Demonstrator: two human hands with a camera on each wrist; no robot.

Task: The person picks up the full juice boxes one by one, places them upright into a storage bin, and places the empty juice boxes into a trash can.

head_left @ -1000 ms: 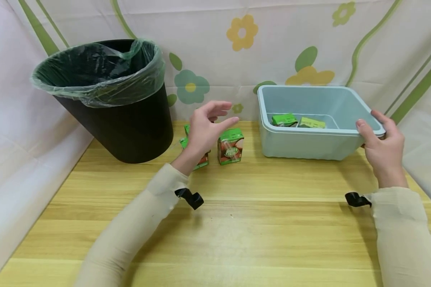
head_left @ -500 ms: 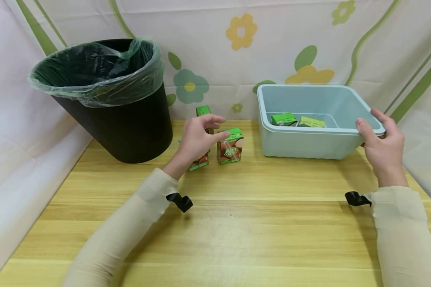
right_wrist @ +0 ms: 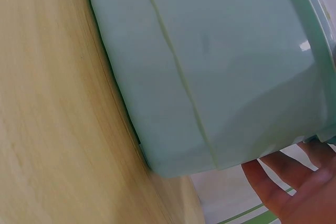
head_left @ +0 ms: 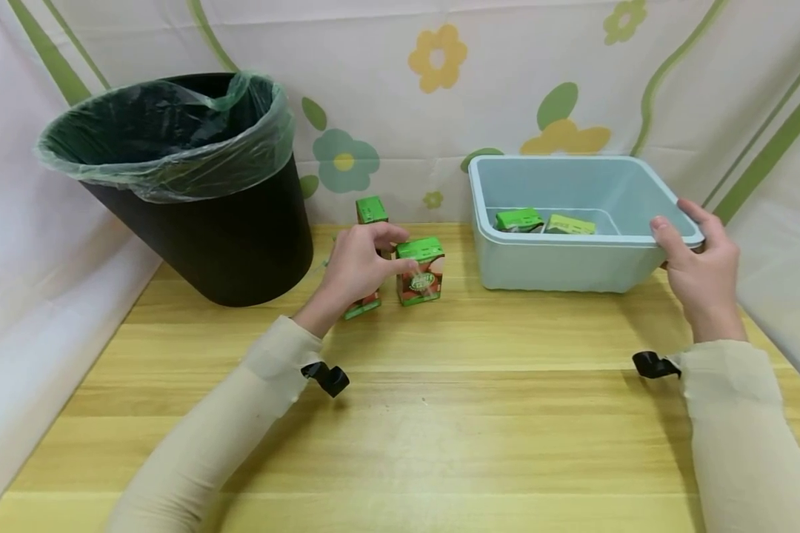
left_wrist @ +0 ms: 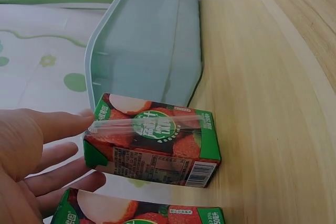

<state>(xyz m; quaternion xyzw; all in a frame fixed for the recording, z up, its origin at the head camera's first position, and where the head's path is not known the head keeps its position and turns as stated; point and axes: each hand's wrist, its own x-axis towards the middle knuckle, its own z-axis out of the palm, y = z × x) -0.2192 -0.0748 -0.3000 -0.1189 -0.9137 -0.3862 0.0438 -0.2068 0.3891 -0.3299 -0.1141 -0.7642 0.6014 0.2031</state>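
Left hand [head_left: 360, 259], nearer, being held spread at top of juice carton [head_left: 423, 274], standing long axis upright on table [head_left: 440, 451] just rightward; blue tub [head_left: 547, 266] being gripped at rim by right hand [head_left: 705, 274].

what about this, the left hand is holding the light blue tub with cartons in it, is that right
Wrong hand: the head view shows the right hand, not the left hand, holding the light blue tub with cartons in it.
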